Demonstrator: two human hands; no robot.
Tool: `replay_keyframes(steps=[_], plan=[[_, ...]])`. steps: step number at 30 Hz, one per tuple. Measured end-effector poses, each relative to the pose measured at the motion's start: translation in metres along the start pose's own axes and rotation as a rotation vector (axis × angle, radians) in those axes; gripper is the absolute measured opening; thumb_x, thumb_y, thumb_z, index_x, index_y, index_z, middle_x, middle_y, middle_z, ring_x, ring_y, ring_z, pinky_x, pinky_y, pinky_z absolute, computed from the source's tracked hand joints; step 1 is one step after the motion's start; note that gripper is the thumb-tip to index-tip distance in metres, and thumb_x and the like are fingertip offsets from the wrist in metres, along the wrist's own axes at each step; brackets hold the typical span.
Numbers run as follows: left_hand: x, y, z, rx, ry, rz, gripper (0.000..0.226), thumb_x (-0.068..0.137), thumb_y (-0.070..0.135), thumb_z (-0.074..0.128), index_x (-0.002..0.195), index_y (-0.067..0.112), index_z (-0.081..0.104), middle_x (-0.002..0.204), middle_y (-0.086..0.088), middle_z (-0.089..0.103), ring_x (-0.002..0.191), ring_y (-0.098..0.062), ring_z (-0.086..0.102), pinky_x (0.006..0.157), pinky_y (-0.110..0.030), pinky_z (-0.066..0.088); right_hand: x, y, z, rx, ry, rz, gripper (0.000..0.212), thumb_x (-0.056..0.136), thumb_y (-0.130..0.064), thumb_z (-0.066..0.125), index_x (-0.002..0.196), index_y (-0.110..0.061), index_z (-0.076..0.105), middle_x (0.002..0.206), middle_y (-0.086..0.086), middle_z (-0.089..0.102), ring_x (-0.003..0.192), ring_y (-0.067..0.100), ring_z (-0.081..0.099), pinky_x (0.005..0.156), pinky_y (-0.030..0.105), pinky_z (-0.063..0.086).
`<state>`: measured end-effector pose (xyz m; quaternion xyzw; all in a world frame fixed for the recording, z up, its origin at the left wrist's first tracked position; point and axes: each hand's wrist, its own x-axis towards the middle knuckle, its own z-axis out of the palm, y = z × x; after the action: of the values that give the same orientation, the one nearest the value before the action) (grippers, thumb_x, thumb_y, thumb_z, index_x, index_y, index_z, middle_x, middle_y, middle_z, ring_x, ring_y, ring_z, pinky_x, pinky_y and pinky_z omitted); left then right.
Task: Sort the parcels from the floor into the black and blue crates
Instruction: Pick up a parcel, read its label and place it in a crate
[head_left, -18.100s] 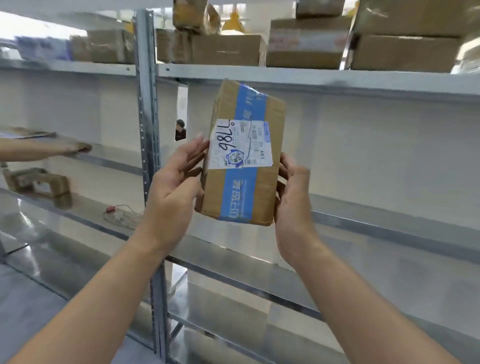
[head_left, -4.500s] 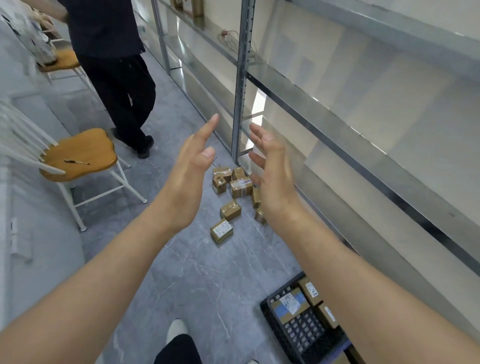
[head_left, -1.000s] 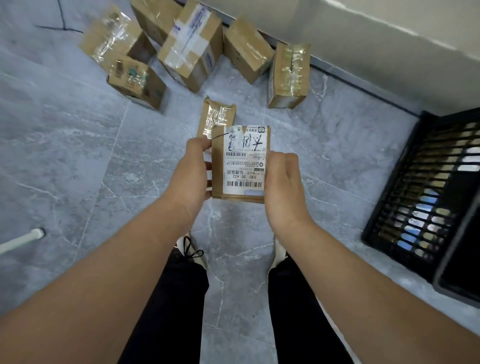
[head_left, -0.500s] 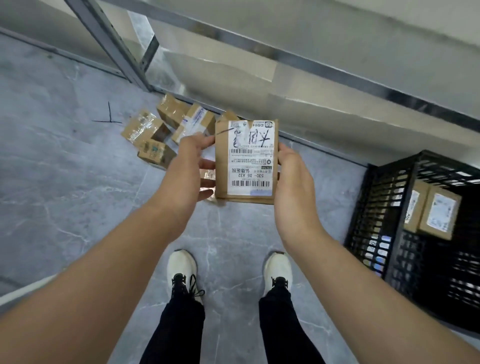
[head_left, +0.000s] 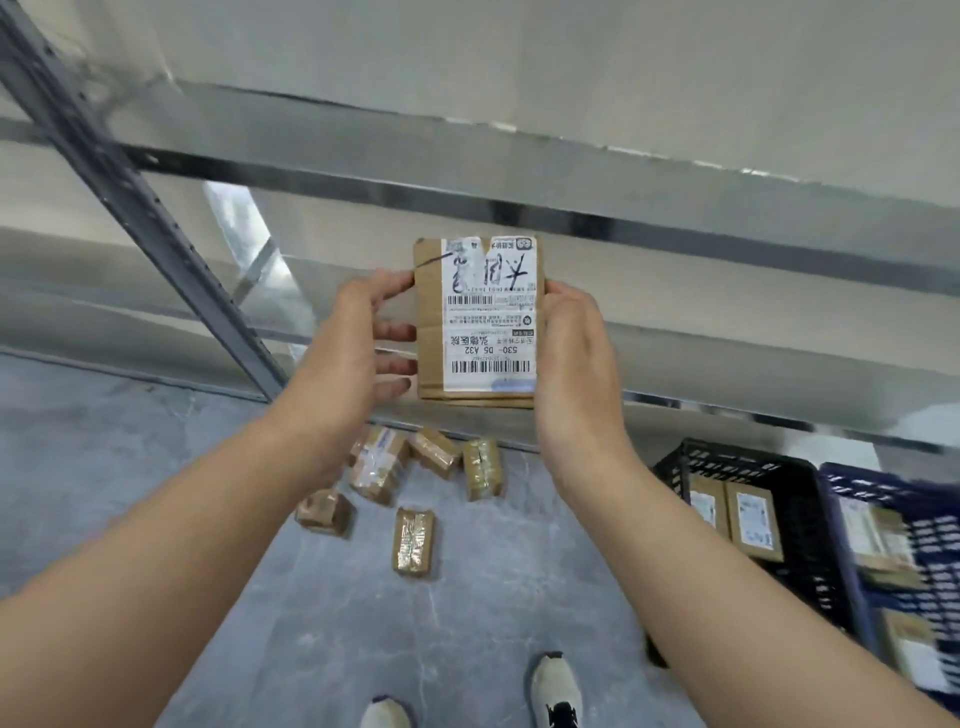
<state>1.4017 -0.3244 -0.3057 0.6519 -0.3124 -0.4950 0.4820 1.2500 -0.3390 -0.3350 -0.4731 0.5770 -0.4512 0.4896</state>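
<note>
Head view: both hands hold one parcel (head_left: 480, 322) up, above and to the left of the black crate (head_left: 737, 454). The left hand (head_left: 348, 353) grips the parcel's left edge, with the thumb at the top corner and the fingertips against the edge below it. The right hand (head_left: 571, 353) wraps the right edge, thumb along the front; its fingers are hidden behind the cardboard. The parcel is flat brown cardboard, held upright. Its white label (head_left: 491, 317) faces the camera and shows barcodes and black handwriting.

The black crate sits on the grey floor (head_left: 156, 467) at the foot of the metal rack (head_left: 519, 202). Two labelled boxes (head_left: 753, 519) stand inside it. The blue crate (head_left: 844, 551) is right against the black crate's right side and holds more boxes, which are blurred. Left of the black crate, well apart from it, a cluster of loose parcels (head_left: 413, 540) lies on the floor, most of them wrapped in clear tape. A slanted grey post (head_left: 130, 197) rises further left. Two white shoes (head_left: 556, 691) stand left of the black crate and nearer the camera.
</note>
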Motion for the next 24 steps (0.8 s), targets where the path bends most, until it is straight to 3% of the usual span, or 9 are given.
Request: replay_keyframes(steps=[5, 9, 15, 17, 21, 24], plan=[[-0.035, 0.103, -0.01, -0.011, -0.039, 0.17, 0.042, 0.108, 0.045, 0.03, 0.129, 0.033, 0.065, 0.11, -0.005, 0.066, 0.089, -0.022, 0.067, 0.088, -0.037, 0.056, -0.015, -0.101, -0.008, 0.017, -0.018, -0.171, 0.049, 0.09, -0.066, 0.044, 0.131, -0.047, 0.064, 0.131, -0.011, 0.073, 0.117, 0.004, 0.07, 0.102, 0.039, 0.057], [-0.063, 0.182, -0.022, -0.032, -0.05, 0.297, 0.043, 0.107, 0.046, 0.03, 0.13, 0.036, 0.064, 0.114, -0.006, 0.068, 0.102, -0.029, 0.068, 0.103, -0.048, 0.053, -0.025, -0.185, -0.013, 0.03, -0.037, -0.329, 0.063, 0.078, -0.075, 0.044, 0.132, -0.049, 0.061, 0.134, -0.008, 0.072, 0.122, 0.012, 0.071, 0.106, 0.048, 0.059], [-0.121, 0.285, -0.046, -0.045, -0.067, 0.507, 0.046, 0.08, 0.065, 0.041, 0.109, 0.046, 0.072, 0.119, -0.004, 0.068, 0.108, -0.032, 0.069, 0.106, -0.052, 0.052, -0.053, -0.307, -0.018, 0.064, -0.036, -0.552, 0.056, 0.085, -0.067, 0.047, 0.131, -0.042, 0.066, 0.127, -0.009, 0.077, 0.117, 0.01, 0.074, 0.101, 0.039, 0.06], [-0.142, 0.317, -0.053, -0.049, -0.063, 0.584, 0.043, 0.085, 0.065, 0.042, 0.11, 0.045, 0.071, 0.12, -0.001, 0.067, 0.107, -0.029, 0.068, 0.105, -0.051, 0.052, -0.066, -0.342, -0.019, 0.071, -0.031, -0.61, 0.056, 0.084, -0.068, 0.047, 0.131, -0.042, 0.065, 0.124, -0.01, 0.078, 0.116, 0.009, 0.074, 0.101, 0.042, 0.061], [-0.182, 0.368, -0.067, -0.077, -0.077, 0.736, 0.038, 0.105, 0.053, 0.035, 0.114, 0.038, 0.068, 0.123, -0.001, 0.065, 0.114, -0.024, 0.064, 0.105, -0.049, 0.052, -0.097, -0.407, -0.022, 0.093, -0.058, -0.709, 0.035, 0.093, -0.055, 0.048, 0.121, -0.043, 0.064, 0.119, -0.008, 0.08, 0.108, 0.009, 0.077, 0.094, 0.043, 0.066], [-0.21, 0.398, -0.078, -0.113, -0.103, 0.803, 0.038, 0.106, 0.05, 0.034, 0.112, 0.037, 0.069, 0.122, 0.001, 0.067, 0.117, -0.023, 0.064, 0.106, -0.049, 0.052, -0.119, -0.448, -0.024, 0.094, -0.055, -0.764, 0.044, 0.094, -0.053, 0.045, 0.13, -0.036, 0.063, 0.119, -0.008, 0.079, 0.106, 0.007, 0.078, 0.086, 0.036, 0.067]])
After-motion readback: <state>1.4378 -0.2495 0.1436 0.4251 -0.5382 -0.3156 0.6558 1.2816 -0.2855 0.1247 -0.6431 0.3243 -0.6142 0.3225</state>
